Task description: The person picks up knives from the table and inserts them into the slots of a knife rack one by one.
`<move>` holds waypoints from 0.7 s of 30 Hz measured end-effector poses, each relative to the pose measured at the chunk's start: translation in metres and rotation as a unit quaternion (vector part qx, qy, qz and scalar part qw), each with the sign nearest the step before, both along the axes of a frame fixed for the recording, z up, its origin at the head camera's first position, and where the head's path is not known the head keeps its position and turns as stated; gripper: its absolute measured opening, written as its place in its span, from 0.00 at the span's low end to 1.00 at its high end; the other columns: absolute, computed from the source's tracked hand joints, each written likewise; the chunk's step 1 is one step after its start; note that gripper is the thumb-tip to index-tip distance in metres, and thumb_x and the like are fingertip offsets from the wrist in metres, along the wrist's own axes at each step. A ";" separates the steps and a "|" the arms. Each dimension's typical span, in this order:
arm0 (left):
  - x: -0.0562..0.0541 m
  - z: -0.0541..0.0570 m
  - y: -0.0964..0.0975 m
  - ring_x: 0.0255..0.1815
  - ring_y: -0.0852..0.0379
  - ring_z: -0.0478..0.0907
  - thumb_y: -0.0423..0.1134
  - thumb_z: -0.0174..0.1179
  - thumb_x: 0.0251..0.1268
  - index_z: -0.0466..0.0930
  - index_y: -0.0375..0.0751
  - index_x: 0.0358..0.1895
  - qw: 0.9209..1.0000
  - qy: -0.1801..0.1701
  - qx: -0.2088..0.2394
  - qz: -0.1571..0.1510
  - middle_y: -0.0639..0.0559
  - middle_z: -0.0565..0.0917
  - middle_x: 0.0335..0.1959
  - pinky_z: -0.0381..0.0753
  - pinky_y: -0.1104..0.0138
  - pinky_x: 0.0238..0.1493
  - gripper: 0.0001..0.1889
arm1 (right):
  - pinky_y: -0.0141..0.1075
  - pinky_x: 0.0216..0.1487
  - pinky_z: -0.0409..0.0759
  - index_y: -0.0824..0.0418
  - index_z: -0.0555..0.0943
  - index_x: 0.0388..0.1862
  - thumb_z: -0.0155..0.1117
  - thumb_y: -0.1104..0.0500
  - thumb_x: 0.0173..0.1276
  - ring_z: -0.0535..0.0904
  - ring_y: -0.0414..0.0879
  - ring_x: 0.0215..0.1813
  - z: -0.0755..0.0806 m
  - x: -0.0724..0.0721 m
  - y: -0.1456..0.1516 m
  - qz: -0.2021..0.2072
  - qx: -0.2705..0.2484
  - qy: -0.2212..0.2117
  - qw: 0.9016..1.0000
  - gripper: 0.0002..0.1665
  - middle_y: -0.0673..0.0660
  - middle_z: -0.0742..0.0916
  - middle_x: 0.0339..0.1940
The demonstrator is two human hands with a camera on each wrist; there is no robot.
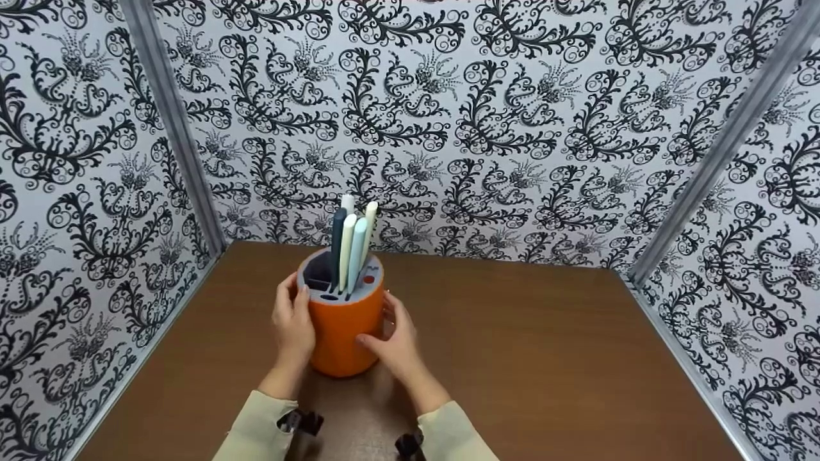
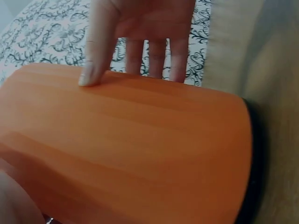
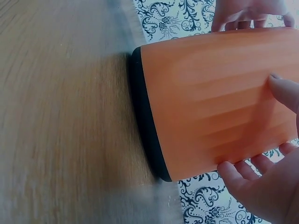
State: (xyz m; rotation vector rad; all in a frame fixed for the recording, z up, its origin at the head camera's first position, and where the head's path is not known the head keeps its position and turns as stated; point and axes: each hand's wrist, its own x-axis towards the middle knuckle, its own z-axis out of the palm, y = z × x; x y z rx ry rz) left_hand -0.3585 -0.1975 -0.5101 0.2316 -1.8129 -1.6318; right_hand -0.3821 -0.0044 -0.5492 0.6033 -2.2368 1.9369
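An orange knife block (image 1: 346,333) with a grey slotted top stands between both hands at the table's left-centre. Several knife handles (image 1: 354,253) rise from it, dark blue, cream, light blue and whitish. My left hand (image 1: 295,320) grips its left side, thumb near the top rim, other fingers mostly hidden. From the right, my right hand (image 1: 398,339) holds it lower down, thumb on the near face and fingers round the far side. In the right wrist view, the block's black base (image 3: 147,116) is close to the wood; whether it touches I cannot tell.
The brown wooden table (image 1: 512,346) stretches away to the right. Patterned black-and-white walls (image 1: 410,115) enclose it at the back and both sides, with grey strips (image 1: 176,121) at the corners. Dark wrist devices (image 1: 301,422) sit by the beige sleeves (image 1: 256,429).
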 end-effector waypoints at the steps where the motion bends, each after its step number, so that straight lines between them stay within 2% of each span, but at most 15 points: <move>1: -0.001 -0.002 0.000 0.67 0.49 0.76 0.42 0.50 0.85 0.75 0.38 0.72 1.000 0.004 0.006 0.000 0.41 0.81 0.70 0.70 0.72 0.68 0.21 | 0.60 0.79 0.70 0.58 0.67 0.81 0.83 0.59 0.62 0.74 0.62 0.76 0.000 0.000 0.000 0.000 0.003 0.001 1.000 0.52 0.62 0.77 0.77; 6: -0.003 -0.009 0.005 0.66 0.48 0.76 0.40 0.48 0.85 0.75 0.36 0.71 0.999 0.024 0.034 0.002 0.40 0.81 0.69 0.70 0.77 0.67 0.21 | 0.62 0.79 0.68 0.57 0.66 0.82 0.83 0.58 0.63 0.74 0.62 0.77 -0.001 0.000 0.003 0.001 0.008 0.005 1.000 0.52 0.61 0.77 0.77; 8: -0.002 -0.009 0.008 0.65 0.51 0.77 0.40 0.48 0.85 0.75 0.36 0.71 0.999 0.026 0.040 0.004 0.40 0.81 0.69 0.70 0.79 0.65 0.21 | 0.62 0.78 0.69 0.57 0.66 0.82 0.83 0.58 0.63 0.73 0.63 0.77 -0.001 0.000 0.004 0.003 0.007 0.007 1.000 0.52 0.62 0.77 0.77; 11: -0.004 -0.009 0.011 0.62 0.58 0.77 0.37 0.49 0.83 0.76 0.33 0.69 0.997 0.048 0.057 0.010 0.37 0.82 0.66 0.71 0.79 0.64 0.20 | 0.59 0.78 0.71 0.60 0.64 0.83 0.82 0.60 0.63 0.73 0.63 0.77 -0.001 -0.002 0.007 0.014 -0.002 0.003 1.000 0.53 0.64 0.76 0.77; 13: -0.006 -0.008 0.013 0.58 0.62 0.76 0.34 0.50 0.81 0.77 0.30 0.66 0.996 0.069 0.060 0.027 0.35 0.82 0.63 0.71 0.78 0.62 0.19 | 0.56 0.77 0.73 0.62 0.64 0.83 0.82 0.61 0.64 0.73 0.64 0.77 0.000 -0.004 0.009 0.020 -0.004 -0.006 1.000 0.53 0.65 0.76 0.77; 15: -0.008 -0.005 0.014 0.55 0.63 0.74 0.29 0.53 0.76 0.78 0.26 0.62 0.991 0.105 0.053 0.056 0.31 0.81 0.59 0.70 0.76 0.61 0.17 | 0.58 0.76 0.74 0.64 0.64 0.82 0.81 0.61 0.65 0.72 0.67 0.76 0.002 -0.008 0.011 0.026 -0.009 -0.015 1.000 0.51 0.69 0.76 0.76; 17: -0.007 -0.001 0.015 0.54 0.57 0.74 0.24 0.56 0.70 0.78 0.22 0.57 0.984 0.151 0.028 0.092 0.29 0.79 0.55 0.69 0.74 0.60 0.15 | 0.60 0.75 0.74 0.65 0.65 0.81 0.79 0.60 0.67 0.73 0.70 0.75 0.004 -0.013 0.016 0.024 0.000 -0.014 1.000 0.49 0.71 0.76 0.76; 18: -0.005 0.003 0.016 0.54 0.53 0.73 0.21 0.57 0.66 0.78 0.20 0.54 0.978 0.179 0.008 0.110 0.29 0.77 0.53 0.69 0.73 0.59 0.14 | 0.61 0.75 0.74 0.66 0.66 0.80 0.78 0.60 0.68 0.73 0.71 0.74 0.005 -0.016 0.021 0.021 0.007 -0.009 1.000 0.47 0.73 0.77 0.75; 19: -0.002 0.008 0.018 0.53 0.47 0.73 0.19 0.59 0.62 0.77 0.19 0.50 0.969 0.212 -0.015 0.127 0.27 0.76 0.51 0.69 0.71 0.59 0.13 | 0.63 0.75 0.73 0.67 0.67 0.80 0.77 0.60 0.68 0.74 0.72 0.74 0.006 -0.018 0.026 0.015 0.014 -0.005 1.000 0.45 0.73 0.77 0.74; 21: 0.005 0.017 0.023 0.51 0.37 0.73 0.17 0.60 0.55 0.76 0.17 0.42 0.945 0.279 -0.074 0.154 0.24 0.76 0.47 0.70 0.66 0.58 0.11 | 0.64 0.76 0.72 0.68 0.70 0.78 0.75 0.60 0.69 0.75 0.72 0.73 0.008 -0.023 0.040 0.002 0.028 0.010 1.000 0.42 0.74 0.78 0.73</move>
